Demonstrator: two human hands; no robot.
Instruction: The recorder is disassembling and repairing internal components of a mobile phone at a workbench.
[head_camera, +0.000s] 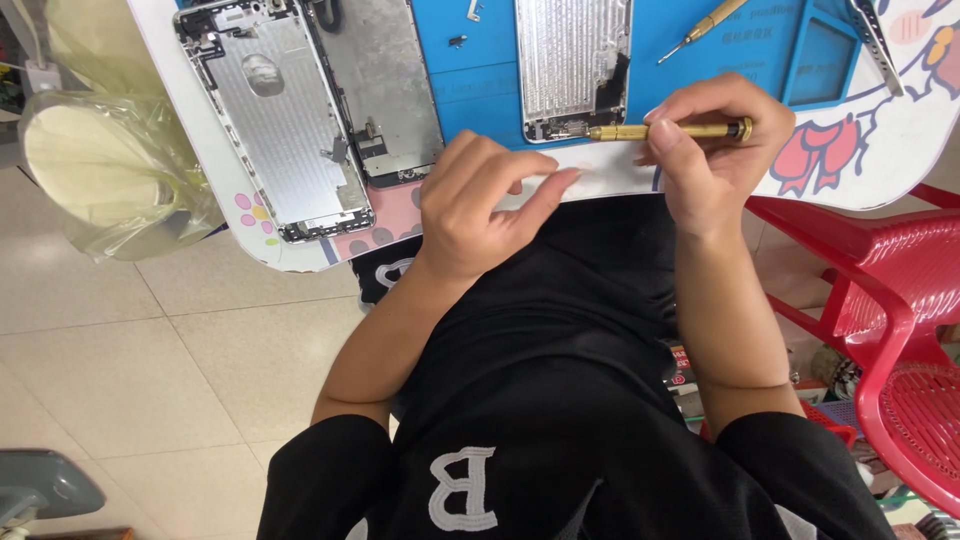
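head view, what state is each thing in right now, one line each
gold screwdriver: held in right hand, lying flat, tip at the bottom edge of the middle phone housing
left hand: holds nothing, fingers resting at the table edge
left phone housing: opened, insides showing
screen panel: off, lying beside the left housing
second screwdriver: lying unused on the blue mat
red chair: unoccupied
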